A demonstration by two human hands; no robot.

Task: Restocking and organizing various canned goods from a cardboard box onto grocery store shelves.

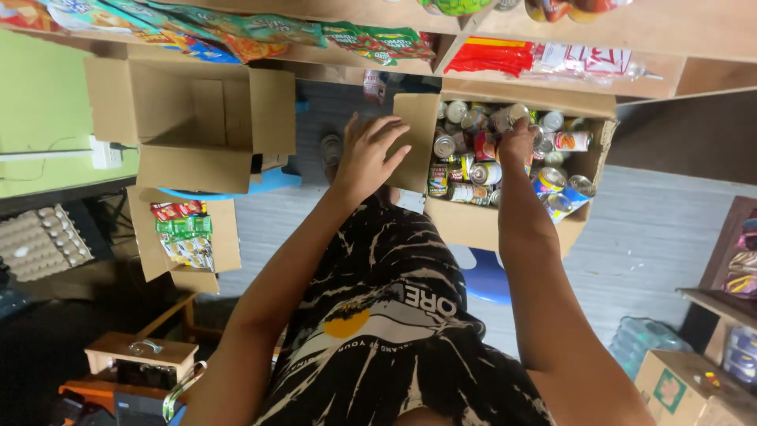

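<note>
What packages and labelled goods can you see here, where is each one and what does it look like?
Cardboard box of cans: under the right hand, brown, full of colourful round tins.
Box flap: under the left hand, plain brown.
Empty cardboard box: upper left, open.
Small box of sachets: lower left, red, green, yellow packs.
Snack bags: top shelf, green and red.
Egg tray: far left, grey.

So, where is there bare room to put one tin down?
The open empty box on the left has free room inside. Grey floor right of the box of tins is bare too. That box is crowded; the right hand is among the tins.
</note>
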